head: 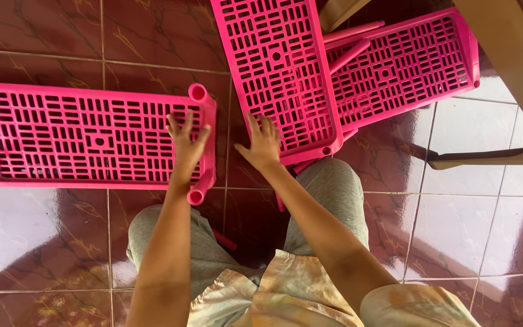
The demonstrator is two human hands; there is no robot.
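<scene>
Three pink slotted plastic shelf panels lie on the tiled floor. My left hand (186,145) rests flat, fingers spread, on the right end of the left panel (80,136), between its two round corner sockets. My right hand (263,144) lies open at the near left corner of the middle panel (276,66), fingertips touching its edge. The third panel (407,63) sits tilted at the right, partly under the middle one, with pink tubes (352,42) between them.
Glossy dark red marbled floor tiles (455,230) surround everything. A beige plastic chair (509,66) stands at the upper right, its leg near the third panel. My knees in grey trousers (334,194) are just below the hands. A pink tube (225,240) lies between my legs.
</scene>
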